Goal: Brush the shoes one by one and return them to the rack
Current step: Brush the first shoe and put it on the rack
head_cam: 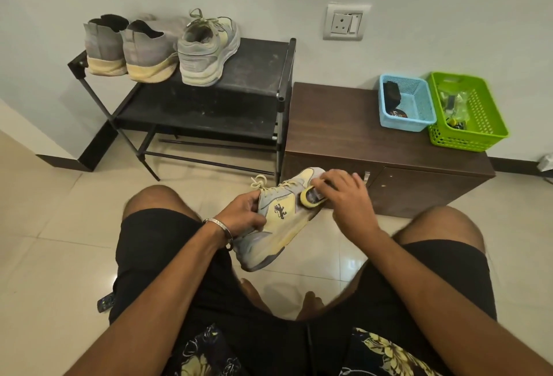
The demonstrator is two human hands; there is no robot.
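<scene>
Shoes number four in all: three stand on the top shelf of the black metal rack (257, 58) by the far wall, namely two grey knit high-top shoes (125, 46) at its left end and one pale grey-and-yellow laced trainer (206, 52) just right of them, heels toward me. The fourth, a matching yellow-and-grey trainer (278, 220), is in the air between my knees, toe pointing away. My left hand (244, 211) has its grip curled round the collar and heel. My right hand (344, 193) pinches a small yellow-edged brush (311, 197) against the side near the toe. The right half of the top shelf lies bare up to its edge rail. Right of the rack, a dark brown wooden cabinet (335, 124) carries two baskets at its far right, one blue (410, 106), one green (475, 118), touching. Pale tiled floor (59, 241) spreads open on my left.
</scene>
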